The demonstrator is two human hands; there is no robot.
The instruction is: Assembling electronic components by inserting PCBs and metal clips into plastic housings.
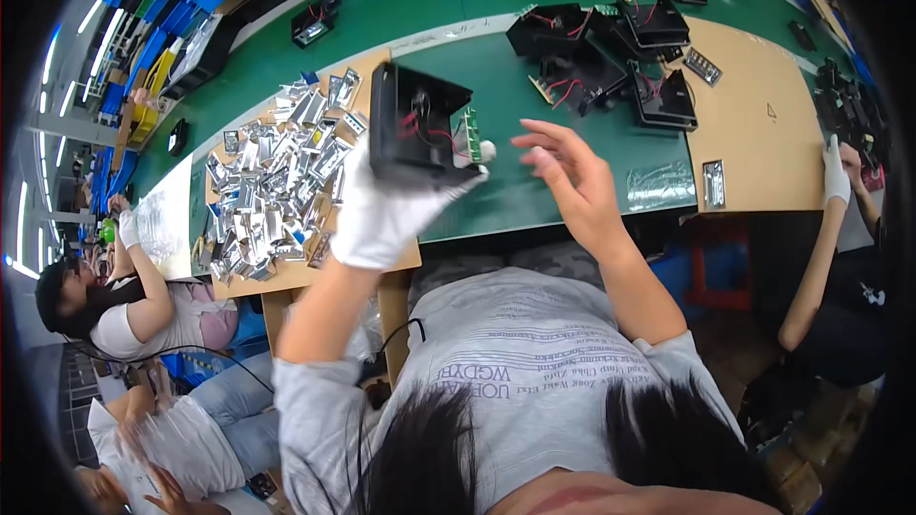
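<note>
In my left hand [384, 217], which wears a white glove, is a black plastic housing [389, 129], tilted and held up over the table. Red wires run inside it, and a small green circuit board [471, 136] sits at its right edge. A white round part shows beside the board near my gloved fingertips. To the right of the housing hovers my bare right hand [580, 179], fingers apart, touching nothing. Left of the housing, a heap of small shiny metal parts [286, 172] covers a cardboard sheet [377, 62].
Several similar black housings [658, 24] with red wires are grouped at the far right of the green table [458, 19]. A single metal part [713, 184] lies on another cardboard sheet [763, 148]. Co-workers sit at both sides; a gloved hand [837, 172] is at the right.
</note>
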